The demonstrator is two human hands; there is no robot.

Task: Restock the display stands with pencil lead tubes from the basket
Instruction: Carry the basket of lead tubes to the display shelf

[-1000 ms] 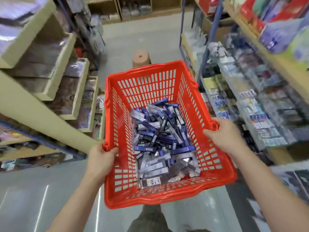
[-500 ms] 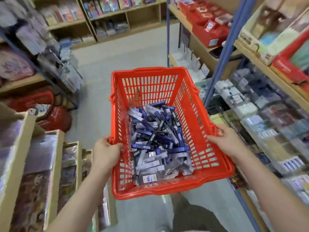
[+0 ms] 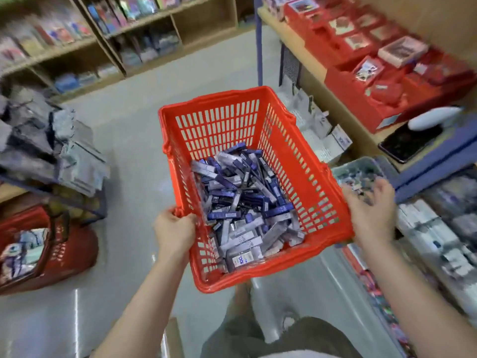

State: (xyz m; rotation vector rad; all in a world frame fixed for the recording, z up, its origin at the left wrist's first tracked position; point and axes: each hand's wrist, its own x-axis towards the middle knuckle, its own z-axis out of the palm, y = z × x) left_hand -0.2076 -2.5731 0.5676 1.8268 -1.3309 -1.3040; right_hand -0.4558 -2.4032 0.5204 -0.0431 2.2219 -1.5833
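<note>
The left hand is gripping the red basket at its near-left rim. The right hand, fingers spread, is bracing the right wall, presumably steadying the pencil lead tubes heaped between both hands.

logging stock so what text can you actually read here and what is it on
"100": on the white label of a pack at the near end of the red basket, seen turned round.
Pencil lead tubes: pale lettering, too blurred to read.
Red boxes on the right shelf: pictures and labels too blurred to read.
Other shelf goods: nothing legible.
</note>
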